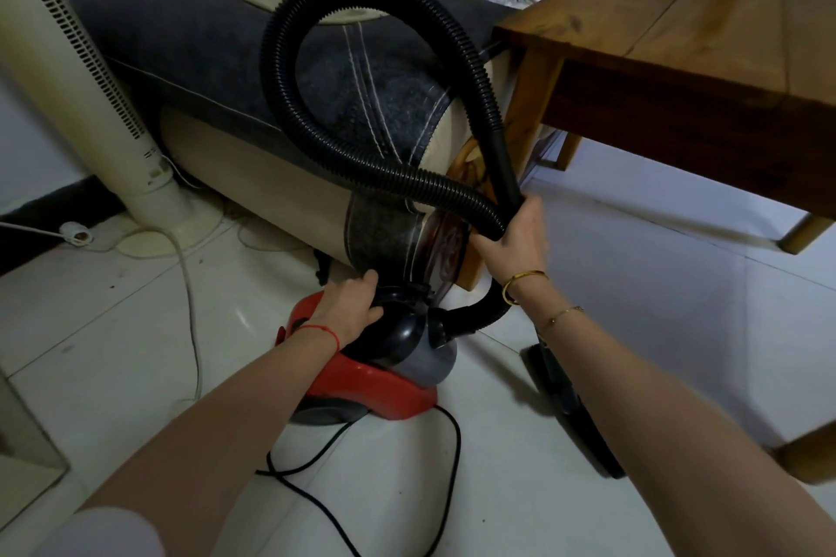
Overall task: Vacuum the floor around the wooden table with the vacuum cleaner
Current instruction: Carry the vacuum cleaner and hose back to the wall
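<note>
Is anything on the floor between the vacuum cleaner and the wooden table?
Yes. A long black nozzle piece lies on the tiles between the vacuum cleaner and the wooden table. The black power cord loops on the floor just in front of the vacuum.

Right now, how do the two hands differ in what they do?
The right hand is raised and grips the black hose; the left hand is lower and rests on the vacuum cleaner body. The right wrist wears gold bracelets, the left a red string. Both touch the same machine.
</note>
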`<action>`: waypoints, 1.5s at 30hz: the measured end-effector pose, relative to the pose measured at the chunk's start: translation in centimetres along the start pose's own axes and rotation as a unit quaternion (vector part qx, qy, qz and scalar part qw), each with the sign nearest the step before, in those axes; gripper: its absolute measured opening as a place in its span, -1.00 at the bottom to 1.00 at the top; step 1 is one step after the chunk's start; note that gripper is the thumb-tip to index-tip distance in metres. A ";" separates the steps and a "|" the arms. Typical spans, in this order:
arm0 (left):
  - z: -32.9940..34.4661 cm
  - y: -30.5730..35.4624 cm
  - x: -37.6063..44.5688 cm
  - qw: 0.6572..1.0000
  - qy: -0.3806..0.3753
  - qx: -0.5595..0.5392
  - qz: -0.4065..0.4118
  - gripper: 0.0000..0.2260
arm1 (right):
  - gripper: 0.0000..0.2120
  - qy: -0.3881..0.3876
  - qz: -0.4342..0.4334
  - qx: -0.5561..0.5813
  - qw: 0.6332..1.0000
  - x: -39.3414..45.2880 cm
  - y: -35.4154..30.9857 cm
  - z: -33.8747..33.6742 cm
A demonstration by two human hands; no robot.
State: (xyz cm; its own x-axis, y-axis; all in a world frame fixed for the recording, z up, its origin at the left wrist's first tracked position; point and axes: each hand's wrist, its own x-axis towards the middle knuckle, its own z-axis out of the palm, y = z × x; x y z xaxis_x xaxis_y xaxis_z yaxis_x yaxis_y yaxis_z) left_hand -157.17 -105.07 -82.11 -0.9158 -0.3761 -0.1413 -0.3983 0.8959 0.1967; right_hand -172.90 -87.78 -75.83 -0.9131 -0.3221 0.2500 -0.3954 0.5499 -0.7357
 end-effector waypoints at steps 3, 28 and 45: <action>-0.5 -0.2 -1.4 1.000 -0.010 -0.030 0.000 -0.67 | -0.38 -0.004 0.004 0.020 1.000 -0.5 -0.8 -0.7; -45.2 11.3 -31.3 0.984 -0.070 -0.138 -0.090 -0.71 | -0.35 -0.094 0.081 0.141 0.982 -6.7 -40.4 -38.3; -56.3 17.6 -41.5 0.993 -0.070 -0.085 -0.032 -0.73 | -0.35 -0.060 0.109 0.188 0.974 -14.6 -47.5 -53.2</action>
State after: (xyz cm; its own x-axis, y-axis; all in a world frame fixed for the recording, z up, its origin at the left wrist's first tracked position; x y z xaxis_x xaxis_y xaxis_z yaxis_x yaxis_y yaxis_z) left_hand -129.14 -86.97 -18.16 -0.8766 -0.3839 -0.2903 -0.4698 0.8136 0.3427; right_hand -146.04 -68.17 -11.02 -0.9440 -0.3299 0.0034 -0.1086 0.3010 -0.9474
